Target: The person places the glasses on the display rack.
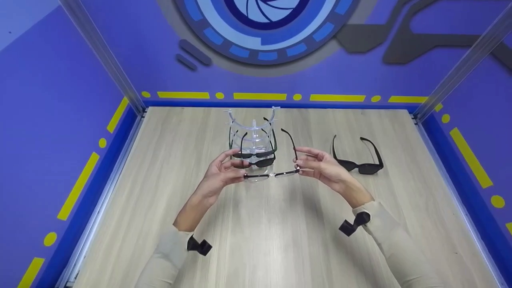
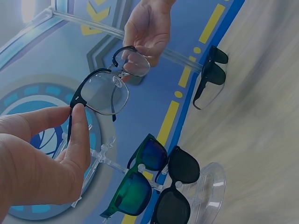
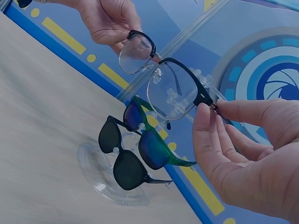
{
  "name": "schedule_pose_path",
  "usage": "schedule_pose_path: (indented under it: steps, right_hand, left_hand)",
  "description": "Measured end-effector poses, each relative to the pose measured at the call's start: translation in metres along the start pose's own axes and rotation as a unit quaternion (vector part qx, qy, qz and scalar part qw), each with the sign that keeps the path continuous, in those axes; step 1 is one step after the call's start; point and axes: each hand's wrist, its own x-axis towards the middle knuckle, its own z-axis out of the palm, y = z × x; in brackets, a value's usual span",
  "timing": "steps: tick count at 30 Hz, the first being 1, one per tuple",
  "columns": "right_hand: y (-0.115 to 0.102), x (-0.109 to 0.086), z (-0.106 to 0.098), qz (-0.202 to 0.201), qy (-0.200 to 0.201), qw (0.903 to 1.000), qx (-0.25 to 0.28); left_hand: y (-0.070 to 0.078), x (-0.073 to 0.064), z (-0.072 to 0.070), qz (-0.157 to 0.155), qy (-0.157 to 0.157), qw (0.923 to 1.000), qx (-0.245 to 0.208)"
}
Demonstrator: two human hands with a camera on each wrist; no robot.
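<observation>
Both hands hold a pair of clear-lensed eyeglasses (image 1: 272, 175) with black brows, its temples unfolded and pointing away from me. My left hand (image 1: 220, 173) pinches the left hinge corner between thumb and fingers. At the other corner, my right hand (image 1: 323, 168) pinches the frame the same way. Just behind the eyeglasses stands a clear plastic display rack (image 1: 253, 129). On its lower tiers sit black sunglasses (image 3: 129, 169) and, above them, green-framed sunglasses (image 3: 154, 148) with blue-green mirrored lenses. In the head view the left fingers partly cover the rack's sunglasses.
Another pair of black sunglasses (image 1: 365, 168) lies on the wooden table (image 1: 256, 240), right of my right hand, temples unfolded. Blue printed panels (image 1: 132, 60) enclose the table at the back and sides. The rack's upper arms hold no glasses.
</observation>
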Motion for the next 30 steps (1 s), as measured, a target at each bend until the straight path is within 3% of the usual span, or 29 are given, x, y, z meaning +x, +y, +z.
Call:
schedule_pose_path:
  steps: [18, 30]
  right_hand:
    - [-0.005, 0.024, 0.011, -0.010, 0.018, 0.9996, 0.019]
    - [-0.009, 0.038, 0.014, -0.006, 0.034, 0.9994, 0.009]
  left_hand:
    - [0.007, 0.009, -0.009, 0.000, 0.036, 0.9987, -0.035]
    - [0.012, 0.022, -0.018, -0.007, 0.056, 0.9981, -0.024]
